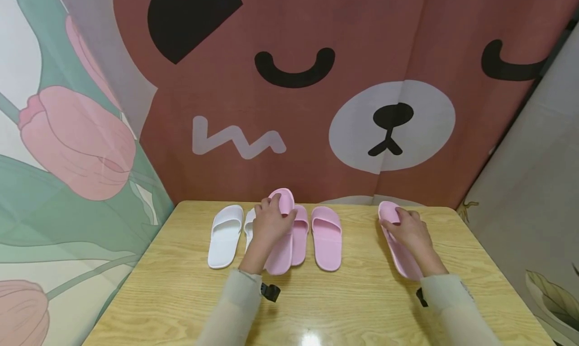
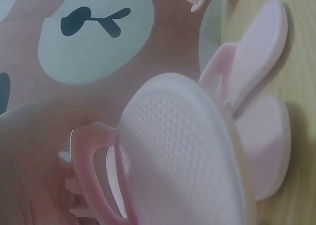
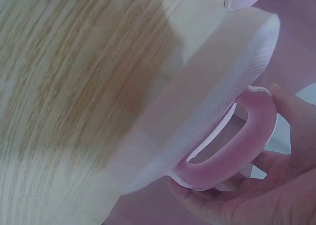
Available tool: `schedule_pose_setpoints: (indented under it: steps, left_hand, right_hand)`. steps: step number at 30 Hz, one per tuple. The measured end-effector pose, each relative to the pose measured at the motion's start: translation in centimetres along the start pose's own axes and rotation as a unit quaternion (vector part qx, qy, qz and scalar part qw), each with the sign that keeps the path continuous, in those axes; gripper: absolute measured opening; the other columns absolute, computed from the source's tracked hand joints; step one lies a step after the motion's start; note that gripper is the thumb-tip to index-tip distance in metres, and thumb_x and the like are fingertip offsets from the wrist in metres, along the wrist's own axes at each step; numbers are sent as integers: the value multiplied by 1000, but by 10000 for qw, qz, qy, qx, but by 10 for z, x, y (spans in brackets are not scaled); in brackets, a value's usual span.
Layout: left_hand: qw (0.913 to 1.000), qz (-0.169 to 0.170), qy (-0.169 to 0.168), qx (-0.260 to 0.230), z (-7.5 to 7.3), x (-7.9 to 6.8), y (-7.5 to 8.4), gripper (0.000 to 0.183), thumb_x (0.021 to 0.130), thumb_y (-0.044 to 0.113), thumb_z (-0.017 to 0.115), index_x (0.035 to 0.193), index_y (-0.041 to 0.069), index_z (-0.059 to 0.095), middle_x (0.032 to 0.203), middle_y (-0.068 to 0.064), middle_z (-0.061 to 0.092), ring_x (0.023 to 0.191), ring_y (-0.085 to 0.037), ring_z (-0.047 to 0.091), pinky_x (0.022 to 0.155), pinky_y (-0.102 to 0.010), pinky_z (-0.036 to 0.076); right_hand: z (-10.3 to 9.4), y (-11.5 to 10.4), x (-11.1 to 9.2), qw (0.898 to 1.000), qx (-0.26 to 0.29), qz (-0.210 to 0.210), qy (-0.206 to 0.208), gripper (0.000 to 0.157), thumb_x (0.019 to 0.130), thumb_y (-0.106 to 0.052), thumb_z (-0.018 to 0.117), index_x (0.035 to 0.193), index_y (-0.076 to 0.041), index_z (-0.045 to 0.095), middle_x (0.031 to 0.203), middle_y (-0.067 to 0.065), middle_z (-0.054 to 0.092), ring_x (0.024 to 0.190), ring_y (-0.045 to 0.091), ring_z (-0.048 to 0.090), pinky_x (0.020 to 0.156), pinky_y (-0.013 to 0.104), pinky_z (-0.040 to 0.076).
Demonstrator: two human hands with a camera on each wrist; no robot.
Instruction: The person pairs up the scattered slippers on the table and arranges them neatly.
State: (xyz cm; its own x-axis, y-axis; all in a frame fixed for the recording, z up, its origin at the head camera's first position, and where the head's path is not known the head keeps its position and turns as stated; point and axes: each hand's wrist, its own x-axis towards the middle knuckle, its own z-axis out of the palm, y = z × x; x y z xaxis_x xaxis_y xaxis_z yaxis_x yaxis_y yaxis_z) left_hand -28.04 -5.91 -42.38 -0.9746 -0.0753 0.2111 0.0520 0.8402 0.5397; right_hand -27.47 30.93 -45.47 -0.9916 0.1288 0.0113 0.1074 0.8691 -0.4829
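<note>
My left hand (image 1: 270,224) grips a pink slipper (image 1: 280,259) by its strap, over the row of slippers. In the left wrist view its dotted footbed (image 2: 170,141) is tilted up on edge, and fingers curl round the strap. That slipper overlaps a pink slipper (image 1: 299,238) and hides most of a white slipper (image 1: 249,224). Farther right, my right hand (image 1: 412,234) holds another pink slipper (image 1: 403,258) by the strap, thumb on one side and fingers on the other. The right wrist view shows its strap (image 3: 237,153) pinched and the sole slanted close over the table.
A second pink slipper (image 1: 327,243) and a white slipper (image 1: 225,240) lie in the row, toes toward the back edge. The wooden table (image 1: 344,306) backs onto a curtain (image 1: 307,130) with a bear print. Printed cloth (image 1: 77,145) hangs at the left.
</note>
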Motion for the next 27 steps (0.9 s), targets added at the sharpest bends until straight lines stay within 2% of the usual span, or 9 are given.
schedule_pose_setpoints:
  steps: [7, 14, 27]
  left_hand:
    - [9998, 179, 59, 70, 6, 1, 5, 77, 90, 57, 63, 150, 13, 45, 143, -23, 48, 125, -44, 45, 88, -58, 51]
    - [9998, 197, 33, 73, 11, 2, 7, 78, 91, 61, 59, 150, 14, 45, 143, -23, 48, 126, -43, 44, 87, -56, 52]
    - [9993, 360, -79, -63, 16, 0, 19, 75, 90, 55, 65, 150, 13, 47, 141, -24, 49, 125, -45, 45, 89, -58, 50]
  right_hand:
    - [-2, -5, -1, 10000, -27, -13, -80, 88, 97, -58, 55, 156, 3, 29, 145, 41, 31, 123, 64, 38, 98, 72, 37]
    - [-3, -6, -1, 9999, -33, 16, -99, 88, 98, -58, 55, 156, 3, 28, 146, 41, 30, 124, 64, 37, 99, 72, 36]
    - [-4, -5, -1, 9998, -16, 126, -127, 89, 98, -58, 54, 156, 3, 27, 148, 41, 28, 127, 63, 35, 102, 71, 35]
